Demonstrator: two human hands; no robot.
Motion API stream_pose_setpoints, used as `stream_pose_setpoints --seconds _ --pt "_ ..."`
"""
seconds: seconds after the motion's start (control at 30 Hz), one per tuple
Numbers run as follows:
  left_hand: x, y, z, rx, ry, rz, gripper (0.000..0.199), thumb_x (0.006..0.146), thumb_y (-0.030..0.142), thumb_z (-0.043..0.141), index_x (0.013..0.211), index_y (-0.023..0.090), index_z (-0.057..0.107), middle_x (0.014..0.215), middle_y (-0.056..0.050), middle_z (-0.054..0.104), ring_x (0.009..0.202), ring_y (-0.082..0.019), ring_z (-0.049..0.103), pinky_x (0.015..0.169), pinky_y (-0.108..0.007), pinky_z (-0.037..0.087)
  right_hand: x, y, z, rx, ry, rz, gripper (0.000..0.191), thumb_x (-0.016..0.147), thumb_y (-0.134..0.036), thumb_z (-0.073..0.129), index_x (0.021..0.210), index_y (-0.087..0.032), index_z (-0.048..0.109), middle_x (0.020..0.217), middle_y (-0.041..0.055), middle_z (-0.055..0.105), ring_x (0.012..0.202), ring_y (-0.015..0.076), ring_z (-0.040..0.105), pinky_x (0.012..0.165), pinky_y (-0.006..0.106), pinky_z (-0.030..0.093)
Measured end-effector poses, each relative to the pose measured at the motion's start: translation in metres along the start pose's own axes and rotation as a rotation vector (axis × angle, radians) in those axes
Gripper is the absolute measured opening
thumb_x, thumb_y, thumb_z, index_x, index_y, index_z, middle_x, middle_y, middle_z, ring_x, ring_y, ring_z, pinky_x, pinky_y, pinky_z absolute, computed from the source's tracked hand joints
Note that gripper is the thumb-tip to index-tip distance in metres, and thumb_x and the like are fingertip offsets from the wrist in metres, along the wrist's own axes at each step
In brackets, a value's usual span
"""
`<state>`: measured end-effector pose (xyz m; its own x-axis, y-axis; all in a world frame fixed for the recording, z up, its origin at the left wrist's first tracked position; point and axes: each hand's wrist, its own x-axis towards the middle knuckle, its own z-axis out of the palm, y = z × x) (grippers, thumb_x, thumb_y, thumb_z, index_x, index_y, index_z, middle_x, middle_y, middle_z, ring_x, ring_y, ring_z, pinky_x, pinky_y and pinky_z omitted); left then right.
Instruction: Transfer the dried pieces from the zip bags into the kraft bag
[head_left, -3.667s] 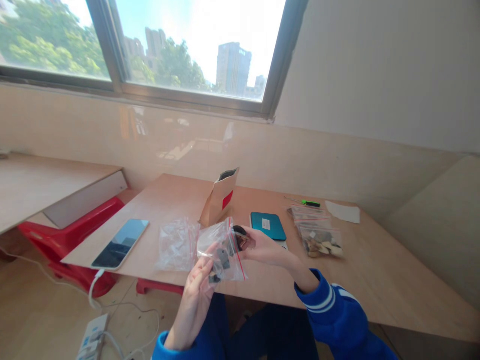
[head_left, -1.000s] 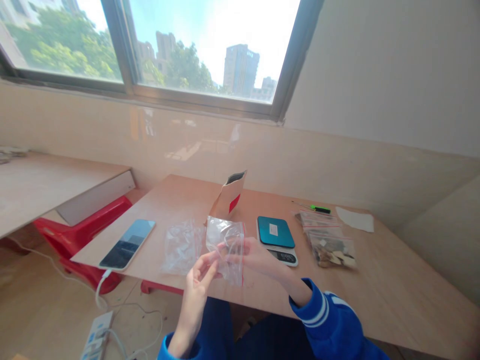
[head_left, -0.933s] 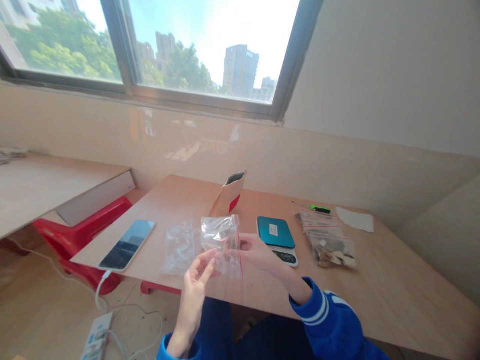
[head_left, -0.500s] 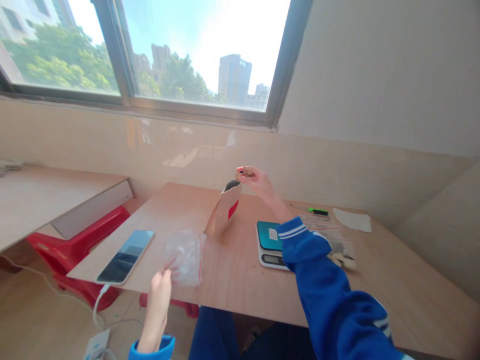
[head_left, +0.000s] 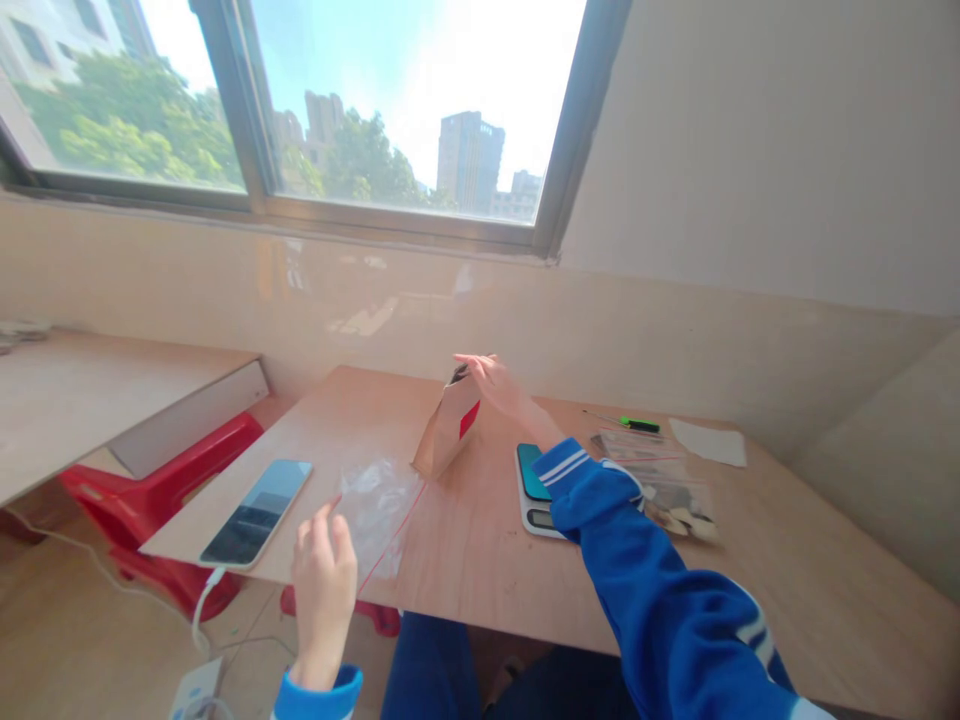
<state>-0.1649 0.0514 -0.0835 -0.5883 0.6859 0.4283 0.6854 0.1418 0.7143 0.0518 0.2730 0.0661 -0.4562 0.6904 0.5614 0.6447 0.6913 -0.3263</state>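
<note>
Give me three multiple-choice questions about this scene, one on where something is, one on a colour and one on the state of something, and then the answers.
1. Where is the right hand?
A) At the top of the kraft paper pouch
B) On the clear zip bag
C) On the digital scale

2. What colour is the patch on the pouch?
A) Blue
B) Green
C) Red

3. What state is the phone in?
A) Standing upright against the wall
B) Lying flat on the wooden table with a white cable plugged in
C) Lying face down, unplugged

Answers:
1. A, the fingers reach the pouch's open top.
2. C, the patch on the pouch's face shows red.
3. B, the screen faces up and the cable runs from the phone's lower end.
</note>
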Motion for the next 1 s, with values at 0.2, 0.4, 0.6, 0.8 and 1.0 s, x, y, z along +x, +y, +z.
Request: stream_pose_setpoints --seconds 0.2,0.4,0.6,0.8,1.0 --pt "0.016 -0.002 0.004 0.116 -0.267 -0.048 0.042 0.082 0.048 0.048 0.100 0.016 0.066 0.096 -0.016 0.072 0.097 -0.035 0.065 0.087 -0.044 0.047 0.001 -0.005 0.002 -0.123 0.014 0.059 0.035 0.100 -0.037 0.034 0.100 -0.017 0.062 0.085 0.0089 0.064 0.090 0.0239 0.058 0.085 0.037 0.040" --pt "0.027 0.007 -0.004 -0.155 -0.225 -0.138 0.035 0.071 0.050 0.061 0.086 0.018 0.062 0.089 -0.013 0.071 0.092 -0.033 0.066 0.085 -0.045 0.048 -0.019 -0.025 -0.004 -0.144 0.233 0.184 0.030 0.098 -0.037 0.037 0.106 -0.017 0.058 0.121 0.0148 0.054 0.111 0.0269 0.048 0.094 0.043 0.036" --pt "0.003 0.039 -0.018 -0.842 -0.289 -0.276 0.040 0.074 0.051 0.067 0.097 0.022 0.052 0.094 -0.003 0.068 0.086 -0.018 0.065 0.076 -0.027 0.051 -0.092 -0.085 0.010 0.617 -0.110 0.472 0.034 0.093 -0.051 0.039 0.085 -0.020 0.052 0.077 0.0025 0.057 0.076 0.0188 0.057 0.070 0.033 0.048" --pt "-0.006 0.050 -0.027 -0.765 -0.354 -0.303 0.043 0.074 0.057 0.066 0.092 0.020 0.054 0.074 0.000 0.065 0.055 -0.011 0.057 0.051 -0.021 0.047 -0.124 -0.109 0.029 0.965 -0.459 0.447 0.031 0.085 -0.050 0.055 0.077 -0.020 0.052 0.058 -0.0038 0.054 0.048 0.0124 0.056 0.045 0.025 0.047" --pt "0.010 0.040 -0.047 -0.607 -0.459 -0.342 0.060 0.061 0.061 0.073 0.101 0.020 0.053 0.074 -0.002 0.068 0.034 -0.009 0.049 0.030 -0.020 0.034 -0.119 -0.093 0.035 1.030 -0.414 0.380 0.032 0.089 -0.049 0.053 0.079 -0.019 0.050 0.055 -0.0069 0.048 0.041 0.0079 0.047 0.041 0.020 0.041"
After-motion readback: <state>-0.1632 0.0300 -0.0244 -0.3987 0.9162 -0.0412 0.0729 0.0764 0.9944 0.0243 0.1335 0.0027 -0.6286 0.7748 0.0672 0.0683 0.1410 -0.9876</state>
